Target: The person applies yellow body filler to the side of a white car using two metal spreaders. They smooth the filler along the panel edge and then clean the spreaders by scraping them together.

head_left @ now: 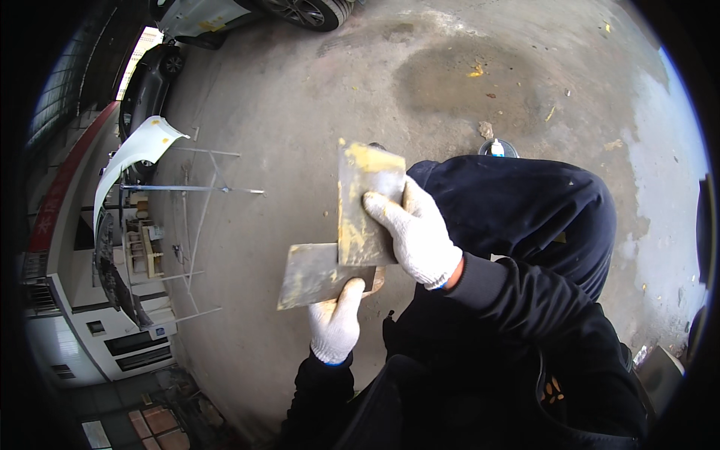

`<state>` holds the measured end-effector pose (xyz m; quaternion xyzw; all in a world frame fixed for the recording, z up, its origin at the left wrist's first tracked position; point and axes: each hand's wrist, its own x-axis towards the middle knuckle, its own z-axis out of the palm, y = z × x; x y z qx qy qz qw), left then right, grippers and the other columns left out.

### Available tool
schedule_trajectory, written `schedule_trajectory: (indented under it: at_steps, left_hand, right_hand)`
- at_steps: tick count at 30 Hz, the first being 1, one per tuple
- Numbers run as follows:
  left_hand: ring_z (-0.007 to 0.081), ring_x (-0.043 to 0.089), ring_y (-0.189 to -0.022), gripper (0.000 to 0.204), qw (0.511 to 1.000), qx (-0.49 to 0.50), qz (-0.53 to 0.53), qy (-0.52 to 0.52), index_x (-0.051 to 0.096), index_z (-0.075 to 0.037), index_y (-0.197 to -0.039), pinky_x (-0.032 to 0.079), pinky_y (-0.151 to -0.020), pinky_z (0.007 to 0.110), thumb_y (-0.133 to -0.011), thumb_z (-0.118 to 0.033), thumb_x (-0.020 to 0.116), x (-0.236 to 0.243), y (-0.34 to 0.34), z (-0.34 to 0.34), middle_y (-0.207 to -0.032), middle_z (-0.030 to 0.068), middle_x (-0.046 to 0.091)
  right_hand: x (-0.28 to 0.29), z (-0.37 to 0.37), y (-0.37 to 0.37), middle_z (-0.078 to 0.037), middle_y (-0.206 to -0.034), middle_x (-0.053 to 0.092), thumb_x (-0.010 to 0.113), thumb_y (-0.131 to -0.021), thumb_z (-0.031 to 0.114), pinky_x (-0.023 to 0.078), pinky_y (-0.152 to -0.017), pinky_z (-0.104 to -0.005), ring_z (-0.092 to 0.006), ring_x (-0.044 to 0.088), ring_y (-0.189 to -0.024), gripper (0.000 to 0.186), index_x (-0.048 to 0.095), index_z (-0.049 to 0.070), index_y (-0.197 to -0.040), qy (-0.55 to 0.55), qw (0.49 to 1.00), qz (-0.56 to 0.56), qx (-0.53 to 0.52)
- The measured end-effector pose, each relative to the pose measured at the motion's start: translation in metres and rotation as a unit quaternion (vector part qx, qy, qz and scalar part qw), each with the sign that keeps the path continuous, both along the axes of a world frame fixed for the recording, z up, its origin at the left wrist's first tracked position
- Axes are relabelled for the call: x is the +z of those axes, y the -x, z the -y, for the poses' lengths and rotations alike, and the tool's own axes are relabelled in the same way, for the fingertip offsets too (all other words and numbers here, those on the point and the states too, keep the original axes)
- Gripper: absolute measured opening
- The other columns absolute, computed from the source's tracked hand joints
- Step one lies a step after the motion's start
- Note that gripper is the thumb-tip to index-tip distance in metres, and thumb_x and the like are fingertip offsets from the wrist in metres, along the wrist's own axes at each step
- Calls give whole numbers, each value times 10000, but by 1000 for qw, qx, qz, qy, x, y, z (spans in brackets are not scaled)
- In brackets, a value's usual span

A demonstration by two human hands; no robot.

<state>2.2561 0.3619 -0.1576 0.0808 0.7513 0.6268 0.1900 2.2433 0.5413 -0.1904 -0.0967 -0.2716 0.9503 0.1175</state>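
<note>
My right hand (pixel 421 238), in a white knitted glove, grips a flat grey metal putty scraper (pixel 366 214) smeared with yellow filler. Its thumb lies on the face and the other fingers are behind. My left hand (pixel 335 326), gloved the same way, pinches a second metal putty scraper (pixel 315 276), whose grey blade has paler smears. The lower edge of the right-hand scraper overlaps the left-hand blade; whether they press together is hard to tell. Both tools are over the concrete floor, in front of my bent dark-trousered leg (pixel 525 206).
A white car fender (pixel 150 139) and a dark curved panel (pixel 120 285) rest on a thin metal stand (pixel 202 187) at left. Cars stand at the far left and top, one showing a wheel (pixel 307 11). Beyond my knee is a round container (pixel 508 148); a damp patch (pixel 480 82) marks the floor.
</note>
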Motion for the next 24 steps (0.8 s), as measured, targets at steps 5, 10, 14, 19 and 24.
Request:
schedule_trajectory:
  at_steps: [5, 10, 14, 19, 24]
  left_hand:
    - [154, 656, -1017, 229, 992, 89, -81, -41, 609, 58, -1209, 544, -870, 301, -986, 24, 567, 8, -2, 9, -1137, 91, 673]
    - [184, 653, -1029, 289, 982, 38, -166, 85, 588, 46, -1221, 532, -913, 327, -938, 42, 644, 22, -3, 6, -1157, 102, 666]
    - [230, 623, -1162, 433, 978, -32, -153, 138, 487, 58, -1371, 514, -998, 351, -954, 55, 606, 15, -10, 4, -1283, 147, 618]
    - [274, 591, -1301, 514, 969, -103, -163, 153, 388, 95, -1477, 485, -1074, 369, -1001, 19, 567, 12, -11, 1, -1386, 210, 588]
    - [283, 574, -1327, 536, 970, -130, -135, 154, 363, 93, -1501, 470, -1091, 372, -1007, 14, 554, 13, -7, 2, -1408, 217, 574]
  right_hand:
    - [-6, 1, 4, -61, -1135, 666, 590, -1039, 93, 536, -887, -272, -100, 621, -988, 275, 564, -28, -1284, -2, 1000, 14, 7]
    - [-7, 4, 2, -61, -1118, 676, 587, -1038, 90, 532, -893, -272, -99, 621, -993, 266, 579, -32, -1275, -22, 999, 25, 19]
    - [3, 6, -4, -69, -1133, 681, 594, -1035, 100, 529, -906, -277, -105, 625, -1012, 299, 573, -28, -1305, -33, 999, 8, 11]
    - [8, 4, -9, -80, -1155, 681, 610, -1026, 105, 528, -923, -283, -115, 632, -1032, 324, 567, -23, -1321, -47, 998, -2, 33]
    - [8, 3, -11, -92, -1160, 675, 599, -1026, 100, 529, -925, -288, -123, 634, -1037, 338, 549, -24, -1337, -65, 997, -21, 35]
